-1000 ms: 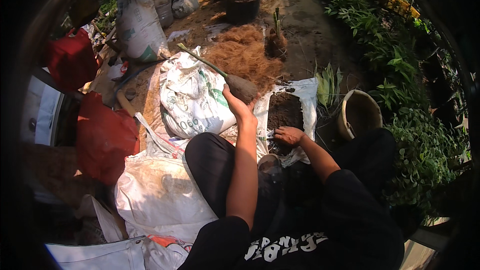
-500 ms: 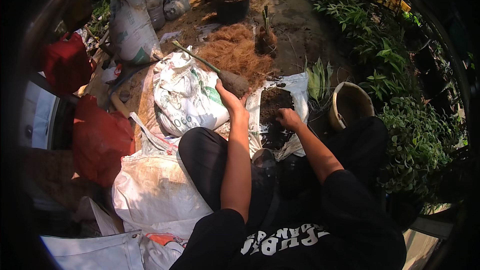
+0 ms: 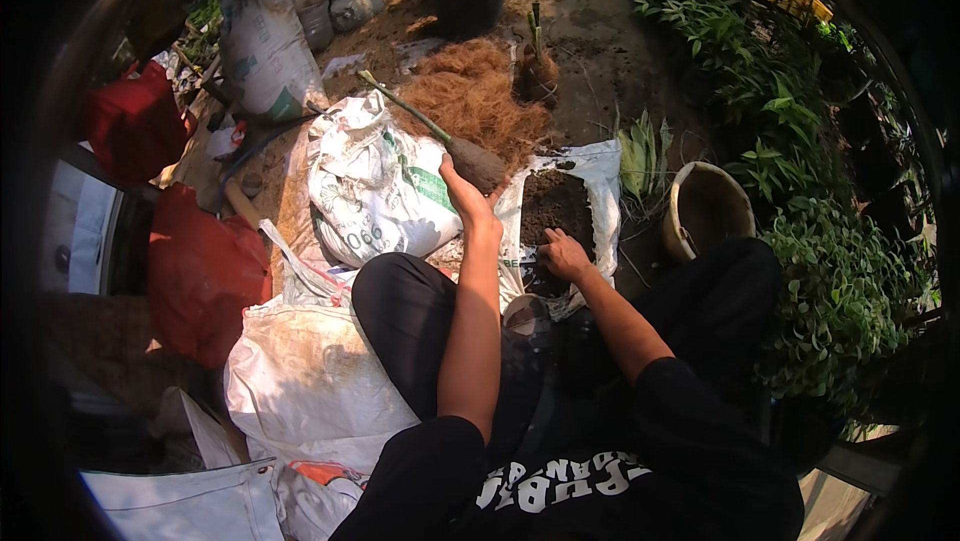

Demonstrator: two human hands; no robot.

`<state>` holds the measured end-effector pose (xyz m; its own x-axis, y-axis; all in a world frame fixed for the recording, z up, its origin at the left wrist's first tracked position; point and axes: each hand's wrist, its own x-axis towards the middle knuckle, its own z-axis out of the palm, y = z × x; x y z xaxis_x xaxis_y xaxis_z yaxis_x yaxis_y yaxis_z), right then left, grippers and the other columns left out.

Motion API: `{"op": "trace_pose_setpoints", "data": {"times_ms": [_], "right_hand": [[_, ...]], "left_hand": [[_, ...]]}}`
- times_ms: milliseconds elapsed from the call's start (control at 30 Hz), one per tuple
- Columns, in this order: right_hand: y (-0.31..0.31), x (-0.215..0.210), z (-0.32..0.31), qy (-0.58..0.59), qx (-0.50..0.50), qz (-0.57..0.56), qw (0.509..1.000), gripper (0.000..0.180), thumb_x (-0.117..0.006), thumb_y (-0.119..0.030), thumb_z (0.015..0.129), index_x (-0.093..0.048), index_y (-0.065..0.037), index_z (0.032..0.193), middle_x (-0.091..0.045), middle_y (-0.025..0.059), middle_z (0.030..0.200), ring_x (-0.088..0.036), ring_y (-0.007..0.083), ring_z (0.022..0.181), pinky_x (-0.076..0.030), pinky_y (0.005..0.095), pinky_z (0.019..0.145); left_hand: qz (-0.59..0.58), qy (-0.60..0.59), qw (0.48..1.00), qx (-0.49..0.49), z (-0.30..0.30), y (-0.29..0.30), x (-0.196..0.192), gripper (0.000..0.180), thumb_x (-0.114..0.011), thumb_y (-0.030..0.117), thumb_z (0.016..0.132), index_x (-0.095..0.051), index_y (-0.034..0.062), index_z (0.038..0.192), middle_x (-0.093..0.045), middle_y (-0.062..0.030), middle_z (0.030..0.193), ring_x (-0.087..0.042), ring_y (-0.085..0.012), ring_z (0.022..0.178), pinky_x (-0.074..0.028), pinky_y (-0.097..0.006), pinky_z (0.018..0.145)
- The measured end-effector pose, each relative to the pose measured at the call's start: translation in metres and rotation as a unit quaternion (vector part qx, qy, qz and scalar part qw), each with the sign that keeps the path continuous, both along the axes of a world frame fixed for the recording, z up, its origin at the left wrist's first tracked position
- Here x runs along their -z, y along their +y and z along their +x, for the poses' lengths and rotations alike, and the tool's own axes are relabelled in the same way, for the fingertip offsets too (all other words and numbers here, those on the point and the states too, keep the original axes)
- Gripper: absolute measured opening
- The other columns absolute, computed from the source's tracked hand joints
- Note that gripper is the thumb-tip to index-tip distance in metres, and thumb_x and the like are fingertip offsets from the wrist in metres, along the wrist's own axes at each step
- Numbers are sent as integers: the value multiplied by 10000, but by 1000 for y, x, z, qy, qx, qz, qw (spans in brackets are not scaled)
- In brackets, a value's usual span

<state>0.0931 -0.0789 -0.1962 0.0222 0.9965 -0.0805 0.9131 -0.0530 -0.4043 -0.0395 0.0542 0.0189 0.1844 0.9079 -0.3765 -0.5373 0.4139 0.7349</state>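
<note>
My left hand point(image 3: 470, 199) is closed around a brown root ball point(image 3: 476, 165), from which a long bare green stem point(image 3: 410, 113) slants up to the left. Dark crumbly soil point(image 3: 556, 203) lies in an opened white sack point(image 3: 606, 167) in front of me. At the near part of that soil is my right hand point(image 3: 566, 257), palm down, fingers partly spread and touching the soil. Just beyond the root ball lies a heap of reddish-brown coconut fibre point(image 3: 465, 91). Behind it, to the right, stands another stemmed root ball point(image 3: 538, 73).
A full white sack point(image 3: 375, 206) stands left of the root ball, with a larger white sack point(image 3: 310, 371) by my left leg. On the right are a round pot point(image 3: 735, 191), long green leaves point(image 3: 642, 156) and a row of plants point(image 3: 770, 121). A potted plant point(image 3: 468, 1) stands at the back.
My right hand has moved slightly left and nearer to me over the soil, and its curled fingers have opened out. My left hand still holds the root ball, almost unmoved.
</note>
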Motion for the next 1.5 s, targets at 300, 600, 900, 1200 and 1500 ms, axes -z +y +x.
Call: {"op": "trace_pose_setpoints", "data": {"times_ms": [300,600,900,1200,1500], "right_hand": [[29,-32,33,307,261,6,915,191,-672,-157,814,-706,13,895,-693,182,788,-682,277,788,-500,380,743],[27,-27,67,139,247,-56,957,335,-629,-41,701,-679,-13,1031,-692,202,1020,-663,360,963,-528,439,858],[-18,14,40,27,262,-63,963,204,-681,-146,737,-704,6,870,-690,236,902,-676,390,897,-533,478,791],[14,-22,57,160,279,99,942,140,-608,-92,770,-678,19,817,-681,225,827,-671,378,834,-517,439,736],[20,-32,64,277,222,36,934,146,-667,-126,769,-618,5,810,-666,111,763,-615,199,714,-490,346,689]], "left_hand": [[-17,24,999,-17,1,-2,-6,771,-503,603,851,-280,177,1454,-262,-87,1458,-360,-290,1269,-561,-461,784],[-6,28,1000,-5,7,-5,-6,766,-507,604,853,-321,132,1426,-306,-91,1426,-393,-280,1240,-567,-443,771],[2,36,999,-8,5,0,6,739,-492,601,870,-338,117,1407,-344,-96,1391,-433,-267,1193,-574,-426,743],[-1,32,999,0,4,-3,-2,732,-482,605,869,-341,122,1401,-373,-110,1363,-445,-256,1176,-568,-421,738],[-3,27,1000,7,4,-2,0,752,-509,598,851,-326,135,1415,-350,-113,1387,-429,-273,1190,-567,-432,748]]}}
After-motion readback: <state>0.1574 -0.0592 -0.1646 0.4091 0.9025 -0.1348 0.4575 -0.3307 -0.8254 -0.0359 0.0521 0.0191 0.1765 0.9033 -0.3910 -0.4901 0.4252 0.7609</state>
